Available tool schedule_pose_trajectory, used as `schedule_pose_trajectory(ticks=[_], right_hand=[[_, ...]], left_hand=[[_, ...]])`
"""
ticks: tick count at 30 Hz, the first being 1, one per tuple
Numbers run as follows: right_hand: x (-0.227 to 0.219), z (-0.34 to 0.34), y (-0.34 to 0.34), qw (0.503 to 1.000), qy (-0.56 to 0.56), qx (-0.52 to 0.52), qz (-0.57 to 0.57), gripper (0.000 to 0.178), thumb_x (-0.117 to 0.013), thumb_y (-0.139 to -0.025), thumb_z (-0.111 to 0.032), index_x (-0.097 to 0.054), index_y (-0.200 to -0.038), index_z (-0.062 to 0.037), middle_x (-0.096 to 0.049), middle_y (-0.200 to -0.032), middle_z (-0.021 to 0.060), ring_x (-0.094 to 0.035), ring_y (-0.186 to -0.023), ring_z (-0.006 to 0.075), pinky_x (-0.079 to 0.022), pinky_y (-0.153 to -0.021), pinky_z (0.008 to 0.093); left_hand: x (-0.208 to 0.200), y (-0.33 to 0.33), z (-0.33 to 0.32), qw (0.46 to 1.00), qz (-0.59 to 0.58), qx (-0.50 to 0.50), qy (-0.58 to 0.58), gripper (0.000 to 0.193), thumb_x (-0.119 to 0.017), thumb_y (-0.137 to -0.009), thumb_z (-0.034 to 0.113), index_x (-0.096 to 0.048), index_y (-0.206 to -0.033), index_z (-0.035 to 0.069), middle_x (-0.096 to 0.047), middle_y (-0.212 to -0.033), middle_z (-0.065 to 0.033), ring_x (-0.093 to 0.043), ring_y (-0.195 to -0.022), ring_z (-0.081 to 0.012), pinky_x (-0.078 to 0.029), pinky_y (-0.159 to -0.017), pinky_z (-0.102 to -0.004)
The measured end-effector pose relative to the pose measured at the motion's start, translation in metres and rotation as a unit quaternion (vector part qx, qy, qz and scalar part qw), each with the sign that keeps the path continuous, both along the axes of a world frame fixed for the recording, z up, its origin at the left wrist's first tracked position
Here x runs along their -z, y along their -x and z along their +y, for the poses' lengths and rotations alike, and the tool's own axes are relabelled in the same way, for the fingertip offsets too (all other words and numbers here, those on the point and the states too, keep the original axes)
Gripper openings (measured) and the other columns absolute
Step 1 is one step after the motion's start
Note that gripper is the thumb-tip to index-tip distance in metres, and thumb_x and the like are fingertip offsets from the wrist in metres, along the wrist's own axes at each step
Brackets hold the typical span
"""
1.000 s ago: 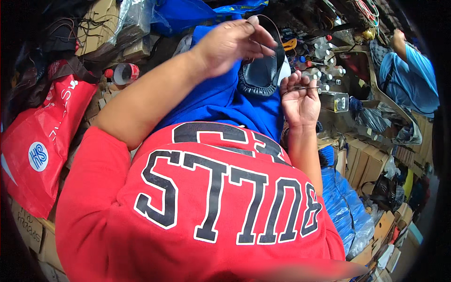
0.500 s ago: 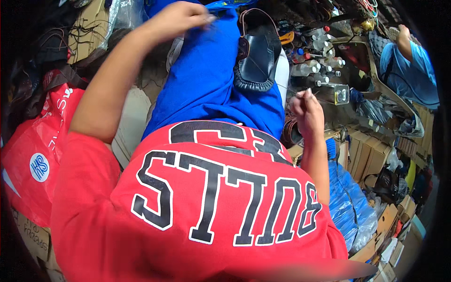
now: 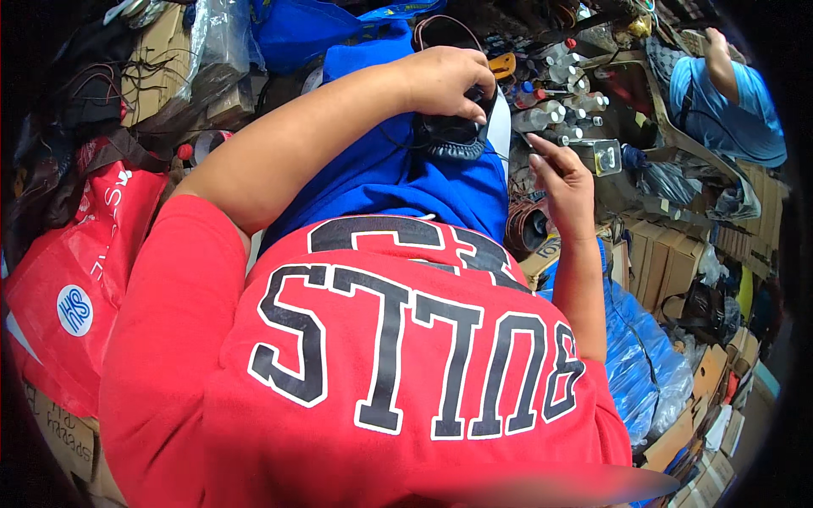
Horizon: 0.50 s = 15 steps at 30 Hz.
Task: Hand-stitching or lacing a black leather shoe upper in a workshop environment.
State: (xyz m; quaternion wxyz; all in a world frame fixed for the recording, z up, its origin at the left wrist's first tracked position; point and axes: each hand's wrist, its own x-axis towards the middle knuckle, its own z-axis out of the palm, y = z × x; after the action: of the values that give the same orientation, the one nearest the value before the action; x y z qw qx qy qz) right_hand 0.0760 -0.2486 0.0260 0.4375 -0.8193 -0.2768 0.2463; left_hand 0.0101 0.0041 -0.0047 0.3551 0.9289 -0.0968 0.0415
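Observation:
A black leather shoe (image 3: 456,146) with a gathered, stitched toe rests on my lap between blue-clad thighs. My left hand (image 3: 449,83) reaches across from the left and covers its middle, fingers curled down and thumb bent toward them. What those fingers pinch is hidden. To the right of the shoe, my right hand (image 3: 563,179) is raised with its lower fingers curled in. Its forefinger and thumb point toward the shoe, where a thin dark thread (image 3: 500,155) runs between shoe and hand.
Several bottles (image 3: 550,114) stand right of the shoe beside a clear square container (image 3: 603,158). An orange-handled tool (image 3: 503,65) lies near them. A red bag (image 3: 85,279) is at left, blue plastic (image 3: 631,339) at right. Another person in light blue (image 3: 737,110) sits at far right.
My left hand has come down and right, from the air left of the shoe onto it. My right hand stays nearly in place, its forefinger now stretched further out.

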Motion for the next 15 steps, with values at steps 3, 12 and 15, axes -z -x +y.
schedule_pose_trajectory(ticks=[3, 12, 15], right_hand=[[-0.007, 0.016, 0.006, 0.997, 0.002, -0.043, -0.068, 0.02, -0.066, -0.081, -0.003, -0.071, -0.1, -0.0071, -0.052, -0.074, -0.001, -0.052, -0.071, 0.0071, -0.043, -0.062, 0.0207], [0.003, 0.034, 0.025, 0.989, 0.009, -0.143, -0.033, 0.019, -0.06, -0.087, -0.009, -0.062, -0.106, -0.0052, -0.057, -0.088, 0.0049, -0.052, -0.078, 0.0132, -0.043, -0.071, 0.0259], [0.004, 0.036, 0.031, 0.982, 0.058, -0.177, -0.039, 0.029, -0.067, -0.083, -0.009, -0.062, -0.112, -0.0072, -0.06, -0.093, 0.005, -0.053, -0.079, 0.0117, -0.043, -0.073, 0.0256]], left_hand=[[0.001, -0.007, -0.001, 1.0, 0.007, 0.012, -0.013, 0.029, -0.075, -0.07, 0.028, -0.067, -0.091, 0.009, -0.06, -0.102, -0.009, -0.059, -0.098, -0.0286, -0.047, -0.085, -0.0368], [0.006, -0.039, -0.003, 0.995, 0.076, 0.049, -0.031, 0.036, -0.08, -0.061, 0.036, -0.059, -0.069, 0.007, -0.057, -0.085, -0.0103, -0.058, -0.084, -0.0292, -0.046, -0.07, -0.0388], [0.007, -0.046, -0.004, 0.994, 0.083, 0.061, -0.025, 0.04, -0.081, -0.058, 0.039, -0.062, -0.07, 0.006, -0.061, -0.073, -0.0107, -0.061, -0.075, -0.0293, -0.047, -0.065, -0.0387]])
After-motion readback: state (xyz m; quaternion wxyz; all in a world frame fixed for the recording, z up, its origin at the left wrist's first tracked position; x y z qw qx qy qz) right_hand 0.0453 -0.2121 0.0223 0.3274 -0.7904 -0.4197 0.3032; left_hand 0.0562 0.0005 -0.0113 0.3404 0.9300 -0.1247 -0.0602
